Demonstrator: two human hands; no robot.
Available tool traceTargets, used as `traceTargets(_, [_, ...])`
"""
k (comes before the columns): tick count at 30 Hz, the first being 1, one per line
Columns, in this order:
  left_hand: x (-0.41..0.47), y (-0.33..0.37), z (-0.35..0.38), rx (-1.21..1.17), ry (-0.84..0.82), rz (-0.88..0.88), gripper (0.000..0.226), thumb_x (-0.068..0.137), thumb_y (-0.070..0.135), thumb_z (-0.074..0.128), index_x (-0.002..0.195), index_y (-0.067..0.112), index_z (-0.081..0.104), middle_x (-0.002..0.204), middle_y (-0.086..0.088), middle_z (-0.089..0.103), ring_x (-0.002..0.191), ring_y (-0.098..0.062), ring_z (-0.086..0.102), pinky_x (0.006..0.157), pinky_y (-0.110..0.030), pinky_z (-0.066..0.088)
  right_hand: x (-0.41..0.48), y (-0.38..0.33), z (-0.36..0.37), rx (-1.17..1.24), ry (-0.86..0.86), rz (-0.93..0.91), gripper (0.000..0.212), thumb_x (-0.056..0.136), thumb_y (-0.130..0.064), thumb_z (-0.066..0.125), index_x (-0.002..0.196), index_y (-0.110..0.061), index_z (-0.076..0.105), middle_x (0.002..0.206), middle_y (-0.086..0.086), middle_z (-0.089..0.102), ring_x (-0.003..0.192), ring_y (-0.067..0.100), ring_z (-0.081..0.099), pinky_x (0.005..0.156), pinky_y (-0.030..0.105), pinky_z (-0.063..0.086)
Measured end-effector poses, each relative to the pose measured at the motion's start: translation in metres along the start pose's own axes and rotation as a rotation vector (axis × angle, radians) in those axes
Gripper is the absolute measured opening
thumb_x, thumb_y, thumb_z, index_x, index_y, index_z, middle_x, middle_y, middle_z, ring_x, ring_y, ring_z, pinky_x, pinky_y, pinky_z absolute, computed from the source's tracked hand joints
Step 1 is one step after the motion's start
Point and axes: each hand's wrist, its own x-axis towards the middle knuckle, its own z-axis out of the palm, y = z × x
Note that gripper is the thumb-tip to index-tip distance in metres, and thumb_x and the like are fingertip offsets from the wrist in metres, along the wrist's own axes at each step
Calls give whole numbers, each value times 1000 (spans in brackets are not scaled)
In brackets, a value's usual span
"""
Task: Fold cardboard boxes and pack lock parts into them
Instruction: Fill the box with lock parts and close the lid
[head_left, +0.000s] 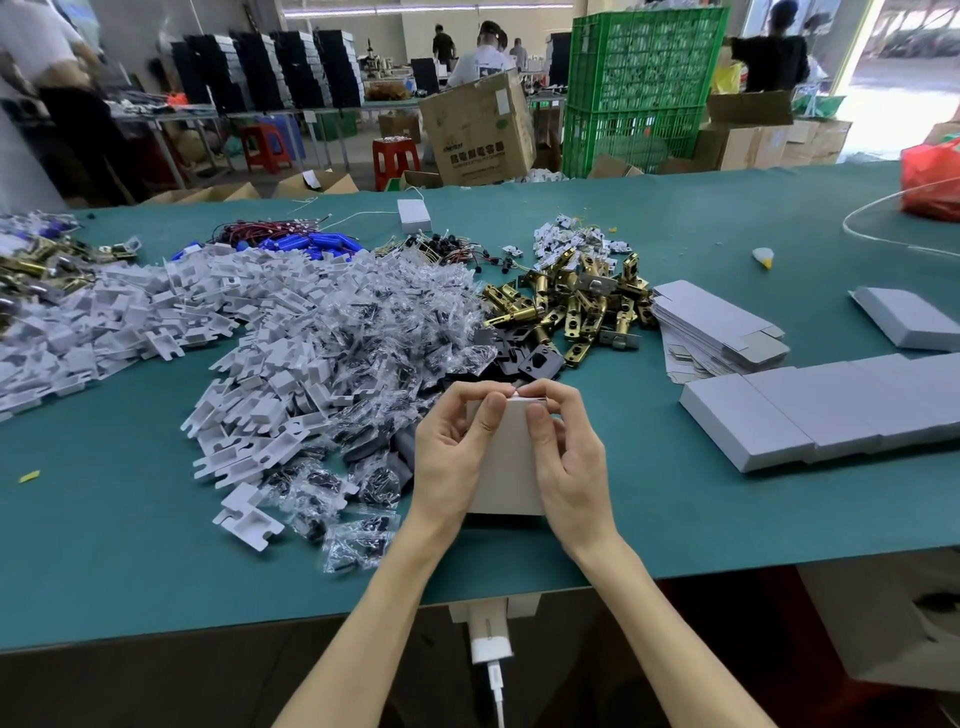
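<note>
A green table (130, 545) is seen from above, and directions are given as on a clock face centred on the small box held near its front edge. At nine to ten o'clock, a broad heap of white moulded inserts (119, 312) is spread across the left part of the table. Beyond it, at about eleven o'clock, a cluster of blue cylinders (311, 243) is lying with red and black wires beside it. Between the inserts and the box, a mound of clear bags of dark small parts (374, 322) is piled, and its near edge reaches just beside the left hand (452, 457). The cardboard box (511, 467) is held upright at the centre, its lower end at or just above the table surface. It is gripped from both sides: the left fingers (467, 392) are curled round its left edge with the thumb laid on the near face. The right hand (571, 457) is set likewise on the right edge. The right fingers (550, 389) are bent over the top, where a flap is pinched by both hands' fingertips. At twelve o'clock a few black plates (535, 361) are lying, and just past them, at about one o'clock, a pile of brass latches (571, 301). At two o'clock a stack of flat box blanks (717, 322) is placed. At three o'clock a row of folded boxes (810, 410) is laid side by side, touching one another. Far off, at about two o'clock, a red bag (930, 176) is seen at the table's right end.
</note>
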Motion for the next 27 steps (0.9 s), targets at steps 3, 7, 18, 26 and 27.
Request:
traceTargets(3, [-3,-4,-3,32,-14,-12,9,103,17,64,107,14,72,108,-14,74,94,-32,68,82,-55,56,0,-1,0,-6,5,5,16,108,-36,47,120,-33,58,113,-8,68,92,21,67,74,38,58])
traceTargets(7, [-1,-1,-4,42,-28,-18,9,102,17,66,108,14,72,105,-12,75,91,-28,69,77,-46,59,-1,-2,0,-11,12,6,15,108,-37,47,119,-36,57,111,-10,68,89,22,67,72,39,58])
traceTargets(18, [-4,-11,-4,-28,78,-153,27,104,23,60,131,23,64,112,1,76,105,-18,71,85,-30,60,-4,2,6,-248,-55,-26,71,97,-50,60,153,-22,28,146,-6,36,131,-1,43,101,11,42])
traceTargets(26, [-3,-12,-15,-220,192,-254,36,86,27,79,121,21,75,119,-7,77,112,-23,72,86,-30,62,-7,-2,9,-457,-166,-139,81,94,-45,64,159,-20,22,164,3,15,151,17,25,113,34,43])
traceTargets(27, [-3,-12,-15,-211,213,-244,39,84,28,81,121,20,74,118,-8,77,113,-25,72,86,-30,61,-8,-2,9,-484,-186,-146,82,94,-45,65,159,-20,23,165,5,12,153,19,22,116,37,40])
